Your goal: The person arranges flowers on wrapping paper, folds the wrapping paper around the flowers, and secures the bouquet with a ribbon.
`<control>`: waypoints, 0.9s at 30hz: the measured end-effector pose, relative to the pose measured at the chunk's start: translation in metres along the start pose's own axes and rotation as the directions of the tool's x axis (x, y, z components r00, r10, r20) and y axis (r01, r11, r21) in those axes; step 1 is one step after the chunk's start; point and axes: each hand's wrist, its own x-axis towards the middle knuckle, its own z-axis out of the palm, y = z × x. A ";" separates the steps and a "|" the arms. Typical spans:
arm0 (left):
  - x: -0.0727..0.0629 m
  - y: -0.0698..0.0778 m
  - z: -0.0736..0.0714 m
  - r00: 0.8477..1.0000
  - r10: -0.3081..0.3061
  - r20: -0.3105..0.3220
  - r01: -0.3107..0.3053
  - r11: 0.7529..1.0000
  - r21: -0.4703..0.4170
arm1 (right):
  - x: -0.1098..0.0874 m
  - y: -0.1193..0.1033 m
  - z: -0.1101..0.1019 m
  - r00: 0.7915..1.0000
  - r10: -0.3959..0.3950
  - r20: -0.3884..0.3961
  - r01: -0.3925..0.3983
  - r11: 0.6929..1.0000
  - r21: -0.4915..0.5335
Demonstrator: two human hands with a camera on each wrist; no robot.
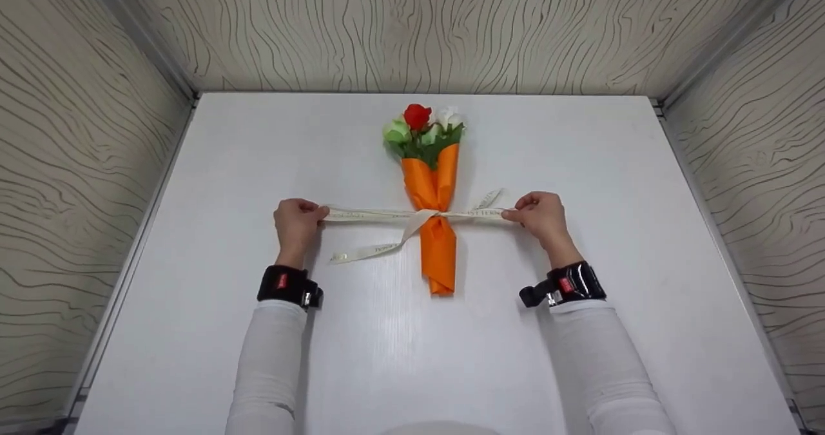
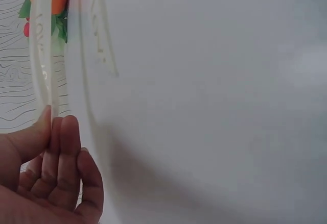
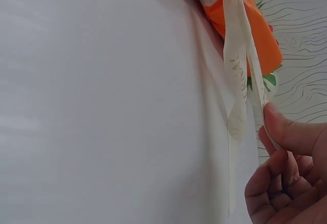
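A bouquet in orange wrapping paper (image 1: 439, 258) lies on the white table, its red rose (image 1: 417, 116), green and white flowers pointing away. Round its narrow waist runs a cream ribbon (image 1: 367, 216) with printed letters. My left hand (image 1: 298, 225) pinches the ribbon left of the bouquet between thumb and fingers; the right hand (image 1: 543, 219) pinches it on the other side. Between the hands the ribbon stretches nearly straight. One loose tail (image 1: 370, 252) slants to the lower left, another (image 1: 488, 198) to the upper right. In the right wrist view, the ribbon (image 3: 236, 60) hangs in two strands from the waist.
The white table (image 1: 412, 351) is enclosed by wood-patterned panels (image 1: 399, 32) at the back and both sides. Black wrist straps (image 1: 283, 285) with small cameras sit on both wrists, above white sleeves.
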 end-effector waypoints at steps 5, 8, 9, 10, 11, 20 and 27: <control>0.012 0.009 0.000 0.999 0.006 -0.036 -0.006 1.000 0.026 | 0.005 -0.009 0.006 1.000 -0.026 -0.017 0.026 0.999 -0.025; 0.018 0.014 -0.001 0.997 0.037 -0.063 -0.035 0.999 0.034 | 0.007 -0.012 0.009 0.999 -0.035 -0.026 0.034 0.999 -0.017; 0.020 0.015 -0.001 0.996 0.050 -0.072 -0.048 0.998 0.036 | 0.007 -0.014 0.010 0.999 -0.037 -0.031 0.037 0.999 -0.014; 0.022 0.015 -0.001 0.995 0.064 -0.079 -0.061 0.997 0.038 | 0.008 -0.015 0.011 0.998 -0.043 -0.036 0.043 0.999 -0.013; 0.023 0.015 -0.001 0.993 0.076 -0.086 -0.073 0.997 0.039 | 0.009 -0.015 0.013 0.998 -0.048 -0.042 0.048 0.999 -0.013; 0.027 0.013 0.002 0.990 0.096 -0.105 -0.094 0.995 0.021 | 0.012 -0.019 0.018 0.996 -0.073 -0.056 0.069 0.995 -0.066; 0.025 0.015 0.003 0.992 0.081 -0.093 -0.075 0.995 0.064 | 0.011 -0.019 0.019 0.998 -0.062 -0.024 0.060 0.996 -0.062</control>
